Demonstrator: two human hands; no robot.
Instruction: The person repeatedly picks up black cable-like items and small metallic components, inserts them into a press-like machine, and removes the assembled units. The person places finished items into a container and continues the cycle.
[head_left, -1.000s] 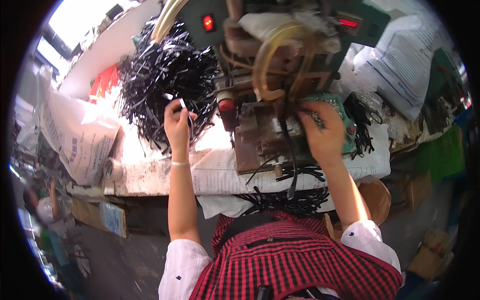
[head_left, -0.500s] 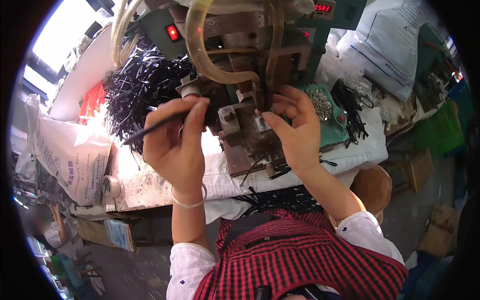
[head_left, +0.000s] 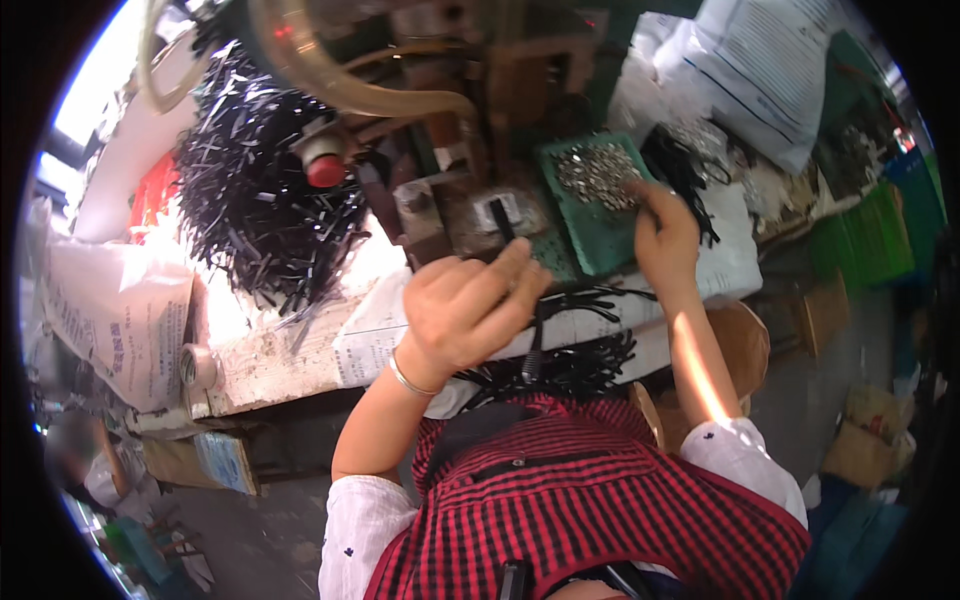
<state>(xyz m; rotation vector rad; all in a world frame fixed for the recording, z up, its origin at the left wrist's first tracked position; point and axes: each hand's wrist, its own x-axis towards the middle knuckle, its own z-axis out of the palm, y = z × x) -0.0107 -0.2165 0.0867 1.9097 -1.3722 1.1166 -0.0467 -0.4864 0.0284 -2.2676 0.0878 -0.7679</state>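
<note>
My left hand [head_left: 465, 312] is closed, fingertips pinching a thin black strip [head_left: 503, 216] whose far end lies on the metal fixture [head_left: 468, 222] of a bench machine. The strip's other end seems to hang below the fingers. At the green tray [head_left: 597, 258], my right hand [head_left: 668, 240] has its fingertips drawn together at the edge of a heap of small shiny metal pieces [head_left: 596, 172]. Whether a piece sits between those fingers is too small to make out.
A large pile of black strips [head_left: 265, 190] covers the left of the bench. By the fixture is a red push button [head_left: 325, 170]. A clear hose [head_left: 385, 97] arches over the machine. White sacks stand left and right [head_left: 765, 80]. More strips [head_left: 570, 365] lie at the front edge.
My left hand has come right and nearer, bringing the black strip onto the fixture. My right hand has left the fixture for the metal pieces in the tray. The head view has shifted.
</note>
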